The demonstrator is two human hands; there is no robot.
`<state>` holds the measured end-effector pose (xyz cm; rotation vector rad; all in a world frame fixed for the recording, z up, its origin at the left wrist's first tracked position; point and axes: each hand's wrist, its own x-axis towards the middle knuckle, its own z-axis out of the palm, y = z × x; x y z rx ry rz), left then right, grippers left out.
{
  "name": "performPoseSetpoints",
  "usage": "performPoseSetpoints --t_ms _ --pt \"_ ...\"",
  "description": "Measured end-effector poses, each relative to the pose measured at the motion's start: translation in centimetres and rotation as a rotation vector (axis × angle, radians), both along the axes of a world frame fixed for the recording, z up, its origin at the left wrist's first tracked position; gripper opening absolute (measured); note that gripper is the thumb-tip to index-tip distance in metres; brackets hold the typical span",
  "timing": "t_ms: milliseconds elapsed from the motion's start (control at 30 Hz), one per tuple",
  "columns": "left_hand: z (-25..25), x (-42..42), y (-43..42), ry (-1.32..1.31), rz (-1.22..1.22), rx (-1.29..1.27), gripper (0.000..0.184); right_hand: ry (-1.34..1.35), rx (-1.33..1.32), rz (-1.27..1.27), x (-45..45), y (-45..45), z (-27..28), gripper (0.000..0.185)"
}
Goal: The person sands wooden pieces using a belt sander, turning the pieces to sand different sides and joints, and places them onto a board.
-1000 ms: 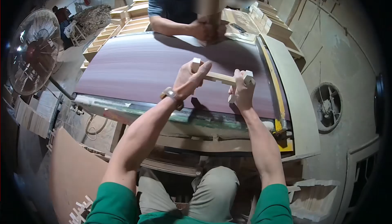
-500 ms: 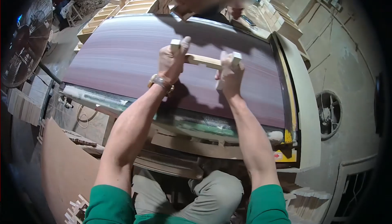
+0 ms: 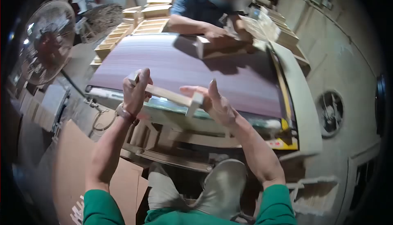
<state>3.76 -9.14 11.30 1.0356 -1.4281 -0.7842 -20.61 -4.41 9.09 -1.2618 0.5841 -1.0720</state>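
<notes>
My left hand (image 3: 137, 92) is closed round one end of a wooden H-shaped piece (image 3: 170, 95), made of a pale crossbar with a short block at each end. The piece hangs tilted in the air above the near edge of a wide purplish sanding belt (image 3: 143, 57). My right hand (image 3: 217, 104) is beside the block at the other end, thumb up and fingers stretched out. Whether its palm touches that block I cannot tell. A watch or bracelet (image 3: 127, 114) is on my left wrist.
Across the belt a co-worker (image 3: 194, 10) presses a wooden box (image 3: 219, 46) onto it with both hands. Wooden trays (image 3: 110, 40) are stacked at the far left, more at the far right. A fan (image 3: 49, 40) stands left. Brown boards (image 3: 82, 155) lean at my lower left.
The wooden piece has come off the belt area toward me and to the left. My right hand has opened from its end. The co-worker's box has gone down onto the belt.
</notes>
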Motion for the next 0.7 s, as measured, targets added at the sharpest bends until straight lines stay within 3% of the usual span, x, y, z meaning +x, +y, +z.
performPoseSetpoints --t_ms 67,100,167,233,300,367,400,433,500,600,633,700 --pt "1.4 -1.8 2.8 -0.276 -0.172 -0.133 0.039 0.154 0.060 0.115 -2.3 4.8 2.7 0.070" --pt "2.0 -3.2 4.3 -0.262 -0.239 -0.129 0.039 0.215 -0.141 0.120 -3.3 6.5 2.0 0.054" --pt "2.4 -6.2 7.8 -0.217 -0.608 -0.129 0.039 0.450 0.145 0.044 -3.6 13.4 6.2 0.037" --pt "0.7 -7.9 9.6 -0.174 -0.869 -0.085 0.044 0.437 0.170 -0.017 -4.8 18.8 6.2 0.029" --pt "-0.2 -10.0 11.9 -0.328 -1.052 -0.163 0.055 0.437 0.284 -0.096 -5.8 24.6 6.6 0.029" --pt "-3.4 -11.9 13.3 -0.281 -1.268 -0.244 0.062 0.409 0.326 -0.190 -6.9 30.3 6.2 0.027" --pt "-5.5 -12.3 13.7 -0.307 -1.246 -0.369 0.061 0.398 0.270 -0.268 -7.0 33.1 5.8 0.026" --pt "-5.2 -12.0 13.8 -0.410 -1.311 -0.281 0.051 0.447 0.266 -0.369 -7.2 35.8 6.0 0.027" --pt "-5.7 -11.1 13.2 -0.598 -1.193 -0.228 0.043 0.647 0.105 -0.660 -7.5 40.7 4.5 0.027" --pt "-7.8 -9.2 11.6 -0.512 -0.935 -0.119 0.027 1.156 0.329 -1.042 -6.9 44.0 3.7 0.018" --pt "-8.3 -8.6 11.1 -0.462 -0.880 -0.110 0.022 1.521 0.053 -1.093 -8.3 45.7 1.1 0.016" --pt "-8.2 -6.8 10.9 -0.542 -0.821 -0.111 0.015 1.624 0.308 -1.206 -10.3 47.8 -1.4 0.016"
